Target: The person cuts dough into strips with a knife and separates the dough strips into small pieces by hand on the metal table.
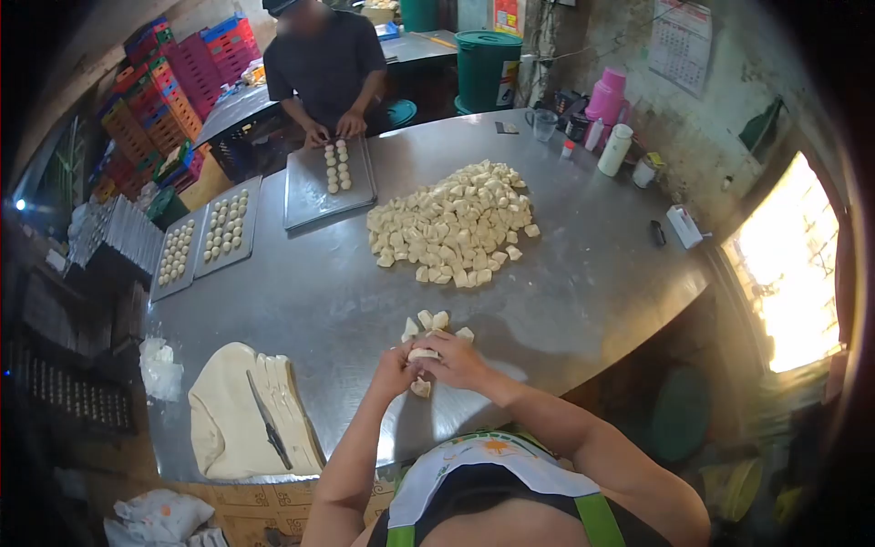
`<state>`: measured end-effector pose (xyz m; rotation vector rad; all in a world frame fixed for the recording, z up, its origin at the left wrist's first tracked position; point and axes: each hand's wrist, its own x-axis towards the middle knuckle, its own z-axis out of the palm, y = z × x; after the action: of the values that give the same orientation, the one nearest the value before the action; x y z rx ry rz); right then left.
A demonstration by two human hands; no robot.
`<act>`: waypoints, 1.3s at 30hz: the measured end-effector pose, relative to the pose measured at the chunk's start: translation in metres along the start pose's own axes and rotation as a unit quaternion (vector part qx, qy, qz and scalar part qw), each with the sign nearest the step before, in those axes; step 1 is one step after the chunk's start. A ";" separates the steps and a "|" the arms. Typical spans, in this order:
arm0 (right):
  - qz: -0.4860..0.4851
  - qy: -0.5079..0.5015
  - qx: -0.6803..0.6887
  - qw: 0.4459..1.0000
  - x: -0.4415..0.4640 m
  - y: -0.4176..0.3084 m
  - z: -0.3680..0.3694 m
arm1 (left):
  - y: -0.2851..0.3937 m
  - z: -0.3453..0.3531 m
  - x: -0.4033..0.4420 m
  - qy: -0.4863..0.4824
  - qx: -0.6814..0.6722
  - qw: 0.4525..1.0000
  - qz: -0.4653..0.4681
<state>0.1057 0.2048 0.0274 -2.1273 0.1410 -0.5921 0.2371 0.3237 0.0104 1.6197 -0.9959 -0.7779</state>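
My left hand (395, 372) and my right hand (454, 359) meet near the front edge of the metal table (346, 292). Between them is a piece of dough (422, 354), with the fingers of both hands curled against it. Several loose dough pieces (440, 320) lie just beyond my fingers, and another piece (420, 387) rests on the near side. Farther back is a large heap of cut dough (456, 219). To the left, a sheet of dough (223, 410) lies beside cut dough strips (290, 401), with a knife (266, 419) on top.
Across the table a person (328, 73) has both hands at a tray (305, 187) of dough balls. Two more filled trays (239, 252) stand at the left. Bottles, a pink thermos (605, 97) and a clear jug (544, 125) line the back right. White flour (162, 374) lies at the left edge.
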 end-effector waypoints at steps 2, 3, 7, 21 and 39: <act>0.049 0.041 -0.005 0.998 0.000 0.013 0.000 | -0.002 0.003 0.005 -0.049 -0.074 0.988 -0.124; 0.076 0.059 -0.009 0.995 -0.001 0.019 -0.003 | 0.002 0.014 0.005 -0.038 0.030 0.995 -0.089; 0.256 -0.113 -0.138 0.950 0.015 0.055 -0.023 | 0.034 0.043 -0.003 -0.029 0.186 0.982 -0.023; 0.131 -0.125 -0.121 0.976 -0.009 0.116 -0.028 | -0.087 0.026 -0.003 0.078 0.420 0.903 0.050; 0.174 -0.133 0.145 0.965 0.025 0.043 0.169 | -0.038 -0.051 -0.104 -0.021 -0.270 0.882 -0.385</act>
<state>0.2109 0.2970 -0.0802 -1.8183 0.2554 -0.1080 0.2436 0.4438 -0.0125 1.4694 -0.0714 -1.4747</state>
